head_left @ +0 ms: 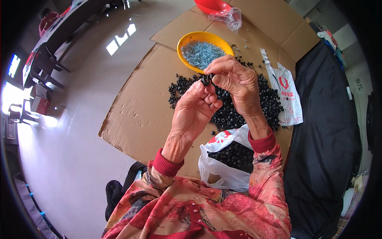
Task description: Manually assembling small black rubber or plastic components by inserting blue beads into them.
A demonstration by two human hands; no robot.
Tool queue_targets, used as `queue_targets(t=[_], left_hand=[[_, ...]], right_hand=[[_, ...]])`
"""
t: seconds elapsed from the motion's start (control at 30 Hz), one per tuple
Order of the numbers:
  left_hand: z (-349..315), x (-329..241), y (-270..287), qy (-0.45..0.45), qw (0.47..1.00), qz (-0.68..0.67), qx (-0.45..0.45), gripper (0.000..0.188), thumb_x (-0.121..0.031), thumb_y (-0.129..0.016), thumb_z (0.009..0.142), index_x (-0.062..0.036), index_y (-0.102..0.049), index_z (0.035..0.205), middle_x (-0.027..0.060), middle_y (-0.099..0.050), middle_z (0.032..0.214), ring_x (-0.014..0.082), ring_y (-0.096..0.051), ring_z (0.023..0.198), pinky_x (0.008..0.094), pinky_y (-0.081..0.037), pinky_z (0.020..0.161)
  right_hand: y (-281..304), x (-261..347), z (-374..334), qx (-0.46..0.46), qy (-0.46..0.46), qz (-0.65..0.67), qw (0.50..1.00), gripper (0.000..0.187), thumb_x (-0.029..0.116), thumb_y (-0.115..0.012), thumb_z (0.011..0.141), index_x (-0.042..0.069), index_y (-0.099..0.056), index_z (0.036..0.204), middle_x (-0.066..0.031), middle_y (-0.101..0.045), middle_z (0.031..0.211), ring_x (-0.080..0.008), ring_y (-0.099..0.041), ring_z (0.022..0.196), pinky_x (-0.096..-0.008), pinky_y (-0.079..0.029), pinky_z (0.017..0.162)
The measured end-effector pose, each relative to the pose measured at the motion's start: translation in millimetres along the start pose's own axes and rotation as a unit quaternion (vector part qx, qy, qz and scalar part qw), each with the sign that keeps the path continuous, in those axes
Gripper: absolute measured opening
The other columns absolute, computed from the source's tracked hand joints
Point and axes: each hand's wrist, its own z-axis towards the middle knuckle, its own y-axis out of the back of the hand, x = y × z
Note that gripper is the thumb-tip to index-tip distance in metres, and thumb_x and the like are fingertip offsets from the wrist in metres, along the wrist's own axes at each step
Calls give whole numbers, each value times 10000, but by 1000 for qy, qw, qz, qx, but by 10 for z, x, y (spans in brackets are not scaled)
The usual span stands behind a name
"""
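Raised above the cardboard, my left hand (193, 105) pinches a small black ring-like piece (205, 81) between thumb and fingertips. Meeting it from the right, my right hand (238, 81) has its thumb and fingers closed at the piece's upper edge; whatever they grip is too small to make out. Below both hands spreads a heap of black round pieces (229, 113), several with holes showing. Just beyond the fingers stands a yellow basin (229, 46) holding many tiny shiny bluish-silver parts (202, 53). Near my body, a white plastic bag (227, 178) gapes over more black pieces (234, 157).
Flattened cardboard (135, 109) covers the work surface. A white printed bag (292, 111) lies at its right, beside black cloth (324, 131). At the far edge sit a red basin (213, 5) and crumpled clear plastic (231, 20). Another person (48, 20) is by a long table far left.
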Motion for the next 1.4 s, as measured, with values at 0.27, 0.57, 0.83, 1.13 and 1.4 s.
queue_targets(t=[0.27, 0.57, 0.83, 1.13, 1.4], left_hand=[[-12, -17, 11, -17, 999, 27, -15, 204, -170, -550, 886, -24, -534, 1027, 47, -596, 884, 135, -577, 760, 338, -489, 749], [-9, -10, 16, -22, 999, 19, -17, 197, -150, -545, 889, -12, -535, 1029, 67, -609, 883, 135, -590, 754, 333, -503, 751], [16, -26, -5, 0, 1000, -2, -28, 176, -146, -546, 889, -13, -547, 1004, 86, -623, 878, 139, -600, 743, 337, -503, 734], [-4, -33, 4, 5, 1000, 8, -22, 166, -128, -554, 881, -14, -549, 1002, 83, -631, 876, 133, -606, 746, 334, -502, 740], [-13, -24, -6, -6, 999, 24, -30, 173, -145, -568, 874, -15, -557, 987, 88, -632, 868, 131, -608, 734, 343, -506, 740]], right_hand=[[-29, -47, 8, 2, 23, -32, 999, 130, 8, -645, 774, 30, -650, 902, -22, -572, 896, -93, -547, 849, -233, -459, 785], [-16, -67, -5, 8, 0, -19, 1000, 122, -12, -626, 785, 33, -641, 897, -16, -580, 869, -71, -561, 783, -205, -490, 706], [66, -59, 59, 46, 9, -37, 998, 113, -10, -606, 805, 28, -631, 907, -10, -580, 810, -76, -579, 682, -201, -494, 657], [97, -39, 85, 76, 26, -44, 996, 106, -22, -592, 801, 10, -622, 897, -30, -574, 835, -91, -590, 694, -216, -497, 657], [140, 19, 79, 105, 26, -80, 991, 98, 13, -597, 815, 1, -624, 908, -37, -583, 835, -97, -597, 701, -213, -492, 665]])
